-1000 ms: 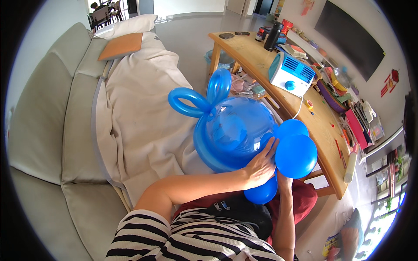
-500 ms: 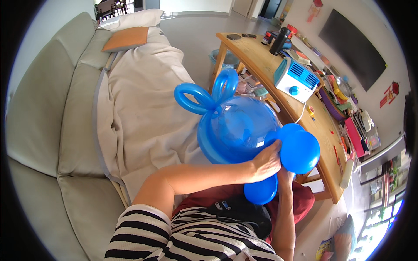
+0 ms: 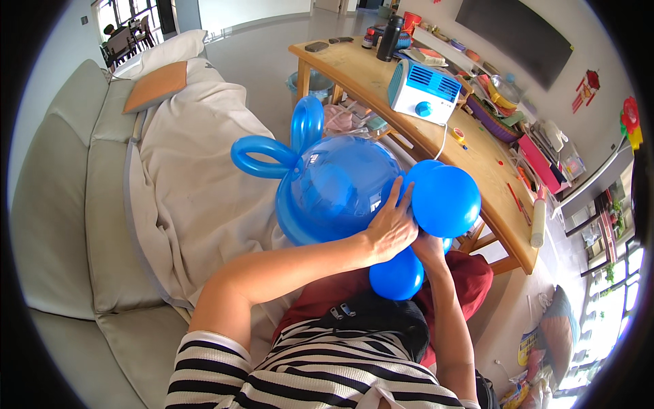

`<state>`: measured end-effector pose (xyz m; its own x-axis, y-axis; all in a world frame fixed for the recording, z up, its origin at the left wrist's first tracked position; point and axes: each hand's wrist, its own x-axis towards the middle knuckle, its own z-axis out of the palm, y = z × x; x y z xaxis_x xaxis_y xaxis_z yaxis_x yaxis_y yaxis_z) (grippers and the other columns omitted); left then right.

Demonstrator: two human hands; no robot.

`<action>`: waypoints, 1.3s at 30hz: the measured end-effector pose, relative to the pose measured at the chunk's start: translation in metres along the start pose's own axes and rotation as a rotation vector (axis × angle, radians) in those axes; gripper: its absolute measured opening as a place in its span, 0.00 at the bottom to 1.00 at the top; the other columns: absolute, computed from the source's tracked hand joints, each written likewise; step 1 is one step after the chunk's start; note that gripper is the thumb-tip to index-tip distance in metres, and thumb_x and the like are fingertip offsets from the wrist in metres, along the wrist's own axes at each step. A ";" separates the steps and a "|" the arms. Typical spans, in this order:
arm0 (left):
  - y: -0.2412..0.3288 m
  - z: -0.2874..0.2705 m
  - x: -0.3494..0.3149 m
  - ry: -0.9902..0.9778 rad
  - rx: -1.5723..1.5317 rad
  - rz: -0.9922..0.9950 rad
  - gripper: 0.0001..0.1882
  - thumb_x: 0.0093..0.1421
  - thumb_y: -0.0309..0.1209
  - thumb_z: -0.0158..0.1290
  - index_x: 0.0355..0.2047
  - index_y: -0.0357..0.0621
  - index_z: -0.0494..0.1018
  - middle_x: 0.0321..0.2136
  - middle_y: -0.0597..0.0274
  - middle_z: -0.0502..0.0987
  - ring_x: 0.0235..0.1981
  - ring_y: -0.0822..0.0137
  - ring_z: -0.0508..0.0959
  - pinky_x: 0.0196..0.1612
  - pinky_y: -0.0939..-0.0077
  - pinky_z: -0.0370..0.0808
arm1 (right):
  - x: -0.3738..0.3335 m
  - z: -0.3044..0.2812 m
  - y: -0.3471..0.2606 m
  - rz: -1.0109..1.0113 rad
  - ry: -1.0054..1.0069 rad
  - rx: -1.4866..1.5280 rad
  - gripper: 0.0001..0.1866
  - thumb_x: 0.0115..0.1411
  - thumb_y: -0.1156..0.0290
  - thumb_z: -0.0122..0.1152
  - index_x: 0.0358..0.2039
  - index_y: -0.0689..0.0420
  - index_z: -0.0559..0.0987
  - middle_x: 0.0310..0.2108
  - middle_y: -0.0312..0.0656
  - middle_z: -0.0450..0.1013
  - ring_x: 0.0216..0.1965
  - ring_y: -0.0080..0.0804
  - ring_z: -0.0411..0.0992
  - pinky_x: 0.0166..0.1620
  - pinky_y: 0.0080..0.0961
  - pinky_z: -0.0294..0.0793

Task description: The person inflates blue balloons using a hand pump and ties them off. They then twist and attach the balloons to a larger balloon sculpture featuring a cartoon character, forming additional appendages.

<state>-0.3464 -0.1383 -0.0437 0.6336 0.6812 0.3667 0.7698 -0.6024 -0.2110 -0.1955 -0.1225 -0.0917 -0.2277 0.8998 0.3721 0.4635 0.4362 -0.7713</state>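
A large clear-blue bubble balloon (image 3: 334,198) with a blue ring round its lower side lies in front of me. Two looped long balloons (image 3: 272,146) stick out at its far left like ears. At its right side is a cluster of round blue balloons (image 3: 446,202), with another round one (image 3: 396,276) below my hands. My left hand (image 3: 392,228) is at the joint between bubble and cluster, two fingers stretched up and apart, the others bent in around the joint. Close against it, my right hand (image 3: 429,249) grips the cluster from beneath; its fingertips are hidden.
A wooden table (image 3: 354,71) runs along the right, bearing a white-and-blue fan-like box (image 3: 424,95), a black bottle (image 3: 390,39), tape (image 3: 458,134) and a roller (image 3: 539,218). The sofa (image 3: 58,204) and beige blanket (image 3: 197,157) lie left. A bin (image 3: 311,85) stands beside the table.
The view has shifted, so the balloons and table sit further left and up. My left hand's first two fingers have straightened and spread at the joint. The right hand stays at the cluster.
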 end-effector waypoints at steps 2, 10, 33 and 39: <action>0.004 -0.007 0.001 0.085 0.026 0.007 0.14 0.53 0.32 0.48 0.36 0.38 0.77 0.44 0.45 0.73 0.60 0.43 0.56 0.58 0.29 0.41 | 0.001 -0.007 -0.002 -0.032 0.020 -0.002 0.28 0.53 0.72 0.62 0.55 0.56 0.66 0.53 0.48 0.66 0.54 0.42 0.64 0.56 0.36 0.62; 0.031 -0.066 0.023 0.374 -0.016 0.049 0.16 0.52 0.34 0.47 0.37 0.37 0.75 0.45 0.44 0.71 0.62 0.44 0.51 0.51 0.21 0.44 | -0.011 -0.072 -0.030 -0.008 0.183 0.189 0.28 0.54 0.70 0.62 0.55 0.58 0.65 0.54 0.46 0.63 0.55 0.39 0.61 0.57 0.36 0.60; 0.059 -0.089 0.005 0.467 0.362 0.239 0.09 0.49 0.40 0.49 0.25 0.53 0.76 0.31 0.68 0.73 0.52 0.65 0.58 0.46 0.62 0.50 | -0.036 -0.095 -0.013 0.044 0.436 -0.029 0.14 0.61 0.63 0.50 0.39 0.59 0.74 0.38 0.40 0.70 0.38 0.31 0.68 0.41 0.30 0.69; 0.055 -0.082 -0.001 0.409 0.233 0.265 0.09 0.49 0.37 0.48 0.27 0.50 0.76 0.33 0.64 0.73 0.49 0.63 0.62 0.44 0.62 0.55 | -0.044 -0.088 0.053 -0.124 0.345 0.108 0.13 0.59 0.70 0.54 0.44 0.59 0.72 0.41 0.39 0.69 0.41 0.29 0.66 0.43 0.27 0.69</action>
<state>-0.3108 -0.2066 0.0184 0.7623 0.2731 0.5868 0.6142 -0.5913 -0.5226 -0.0857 -0.1392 -0.1034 0.0340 0.7966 0.6036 0.3537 0.5553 -0.7527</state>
